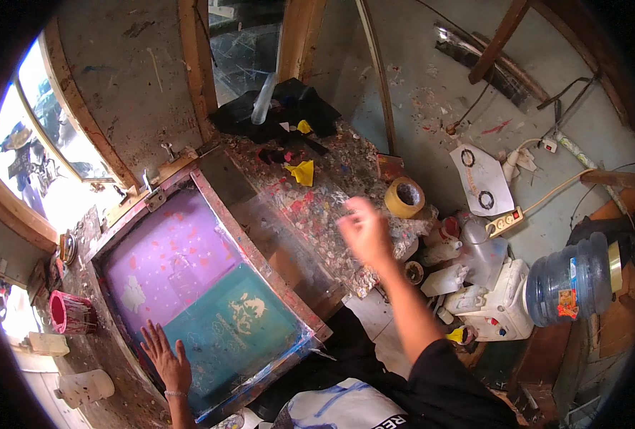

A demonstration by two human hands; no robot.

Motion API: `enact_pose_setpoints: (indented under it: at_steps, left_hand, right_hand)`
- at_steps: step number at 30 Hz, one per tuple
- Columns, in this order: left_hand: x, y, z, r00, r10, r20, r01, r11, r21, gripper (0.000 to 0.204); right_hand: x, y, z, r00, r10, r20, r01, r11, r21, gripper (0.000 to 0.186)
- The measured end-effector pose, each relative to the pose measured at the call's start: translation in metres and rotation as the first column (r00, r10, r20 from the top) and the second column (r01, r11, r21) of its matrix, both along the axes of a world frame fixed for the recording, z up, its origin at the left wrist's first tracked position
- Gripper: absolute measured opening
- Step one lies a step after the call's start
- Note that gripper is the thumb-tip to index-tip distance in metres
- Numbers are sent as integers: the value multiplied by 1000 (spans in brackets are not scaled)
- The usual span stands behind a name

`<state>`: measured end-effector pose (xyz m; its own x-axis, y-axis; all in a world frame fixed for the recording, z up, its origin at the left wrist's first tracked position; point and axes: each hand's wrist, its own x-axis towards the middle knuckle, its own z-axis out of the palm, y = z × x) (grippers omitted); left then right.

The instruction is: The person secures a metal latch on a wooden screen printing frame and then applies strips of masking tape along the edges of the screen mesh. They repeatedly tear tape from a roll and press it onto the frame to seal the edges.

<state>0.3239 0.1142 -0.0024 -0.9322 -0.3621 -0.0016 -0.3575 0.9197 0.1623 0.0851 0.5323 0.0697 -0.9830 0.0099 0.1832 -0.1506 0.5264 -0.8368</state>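
A screen-printing frame lies tilted before me, with purple mesh in its far part and a teal stencil bearing a pale design in its near part. My left hand is spread over the frame's near left corner. It holds nothing; whether it presses on the mesh I cannot tell. My right hand is right of the frame, above the paint-crusted tabletop. Motion blurs its fingers, which look partly bent, and nothing clear shows in them. A roll of tan tape sits just beyond it.
Metal hinge clamps join the frame's far side. Left stand a red paint tub and a white container. Yellow scraps and black cloth lie at the back. A blue water bottle and power strip are right.
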Motion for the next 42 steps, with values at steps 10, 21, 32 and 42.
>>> enact_pose_setpoints:
  at_steps: [10,21,32,42]
  left_hand:
    - [-9,80,84,907,44,-420,173,869,464,37]
    - [-149,196,128,613,-206,-763,732,511,450,76]
    - [-121,171,98,805,-160,-571,588,341,734,30]
    - [-94,87,144,958,-132,-253,281,270,921,18]
  right_hand:
    - [-133,128,-43,990,-93,109,-44,520,853,41]
    - [-95,109,14,992,127,6,-127,991,30,18]
    - [41,-68,97,693,692,202,-719,683,130,18]
    - [52,-61,91,478,844,243,-878,456,145,113]
